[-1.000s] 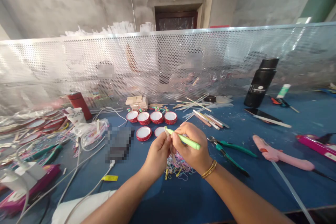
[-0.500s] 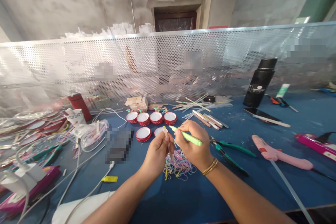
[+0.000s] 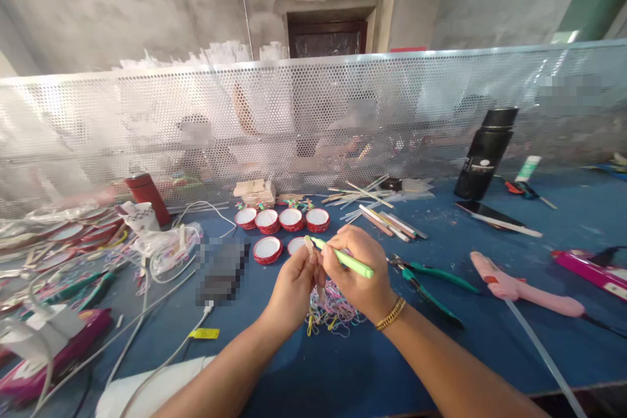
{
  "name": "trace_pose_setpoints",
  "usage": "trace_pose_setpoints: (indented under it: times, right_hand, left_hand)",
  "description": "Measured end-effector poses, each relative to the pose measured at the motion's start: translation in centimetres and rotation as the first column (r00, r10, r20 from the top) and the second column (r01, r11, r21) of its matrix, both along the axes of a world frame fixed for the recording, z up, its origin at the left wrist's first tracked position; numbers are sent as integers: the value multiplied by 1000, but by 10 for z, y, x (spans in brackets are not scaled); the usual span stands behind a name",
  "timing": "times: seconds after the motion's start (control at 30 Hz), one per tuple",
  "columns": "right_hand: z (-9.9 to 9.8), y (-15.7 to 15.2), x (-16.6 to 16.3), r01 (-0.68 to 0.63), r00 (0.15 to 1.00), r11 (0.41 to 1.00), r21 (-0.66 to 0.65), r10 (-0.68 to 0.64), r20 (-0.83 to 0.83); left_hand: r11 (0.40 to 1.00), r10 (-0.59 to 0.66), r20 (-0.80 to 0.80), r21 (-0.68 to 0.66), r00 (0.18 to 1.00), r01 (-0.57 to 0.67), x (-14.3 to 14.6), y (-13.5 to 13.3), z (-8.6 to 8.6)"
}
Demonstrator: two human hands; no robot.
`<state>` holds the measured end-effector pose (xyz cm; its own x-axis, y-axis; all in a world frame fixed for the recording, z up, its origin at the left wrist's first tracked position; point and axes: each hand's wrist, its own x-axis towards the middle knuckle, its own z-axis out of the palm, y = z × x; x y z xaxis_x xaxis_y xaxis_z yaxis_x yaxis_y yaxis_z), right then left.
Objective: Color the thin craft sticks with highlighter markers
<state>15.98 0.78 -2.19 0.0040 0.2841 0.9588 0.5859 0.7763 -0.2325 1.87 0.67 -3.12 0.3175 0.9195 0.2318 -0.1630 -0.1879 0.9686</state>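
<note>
My left hand point(image 3: 294, 287) is closed, pinching a small pale wooden stick point(image 3: 310, 249) held upright. My right hand point(image 3: 360, 274) is closed around a light green pen-like tool point(image 3: 345, 260), its tip touching the top of the stick. Both hands hover above a heap of thin coloured rubber bands point(image 3: 333, 310) on the blue table point(image 3: 304, 366). Just beyond the hands lie several round red lids with white insides point(image 3: 280, 221), in two rows.
Green-handled pliers point(image 3: 426, 281) and a pink glue gun point(image 3: 519, 287) lie to the right, a black flask point(image 3: 484, 153) and a phone point(image 3: 490, 214) farther back. Loose sticks point(image 3: 386, 219), cables, bags and a red cup point(image 3: 147, 196) crowd the left. A perforated metal screen point(image 3: 313, 117) bounds the far edge.
The hands have shifted slightly; the green tool's tip drew off to the right of the stick and has come back against its top. The grips are unchanged.
</note>
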Motion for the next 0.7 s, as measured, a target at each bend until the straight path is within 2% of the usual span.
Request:
trace_pose_setpoints:
  times: [0.7]
  right_hand:
    - [-1, 0, 0, -16, 1000, 1000, -7, 16, 3]
  left_hand:
    - [999, 2, -28, 33, 1000, -1, -1, 1, -5]
